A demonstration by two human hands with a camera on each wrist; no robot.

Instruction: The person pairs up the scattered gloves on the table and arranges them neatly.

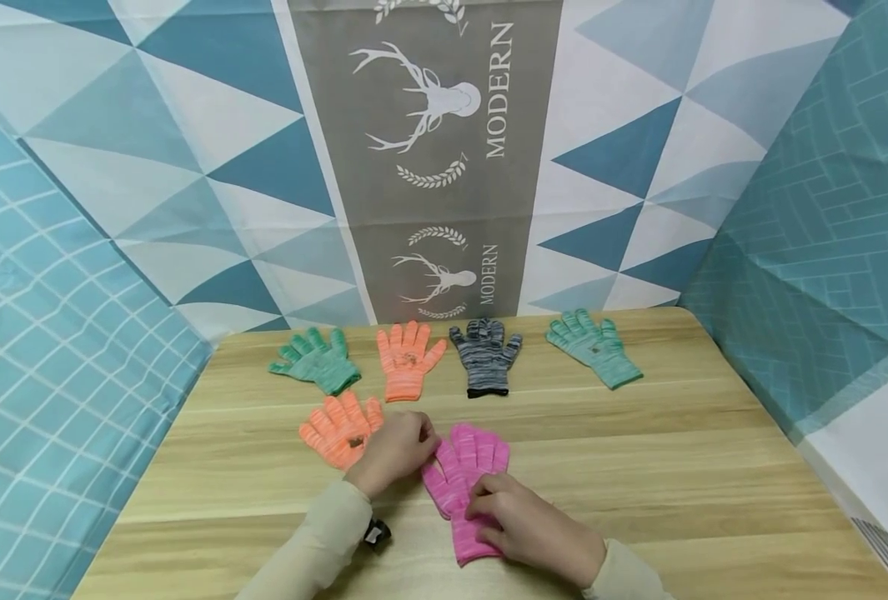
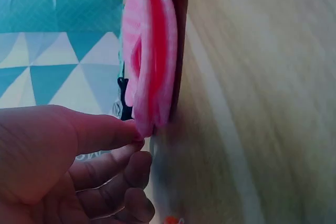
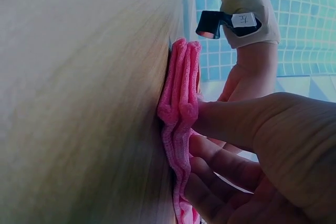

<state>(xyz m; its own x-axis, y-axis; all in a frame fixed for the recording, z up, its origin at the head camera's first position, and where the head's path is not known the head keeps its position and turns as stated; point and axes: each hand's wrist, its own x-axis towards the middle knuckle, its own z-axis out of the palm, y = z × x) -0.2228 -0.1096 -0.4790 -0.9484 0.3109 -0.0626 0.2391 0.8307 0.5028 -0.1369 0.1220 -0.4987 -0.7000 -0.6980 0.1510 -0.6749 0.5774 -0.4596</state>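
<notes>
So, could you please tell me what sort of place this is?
Probably a staged tabletop corner: it has a pale wood-grain table, a grey deer-print backdrop and a blue grid-patterned side covering.

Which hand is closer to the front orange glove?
Left. The left hand is beside the orange glove, partly hiding it in the head view; the right hand is farther off, at the pink glove.

The person's right hand covered part of the pink glove. The left hand hid part of the nearer orange glove; its dark mark was too small for me to identify. The head view's lower edge cut off the worktop and both sleeves; the left wrist view's top edge cropped the pink glove.
</notes>
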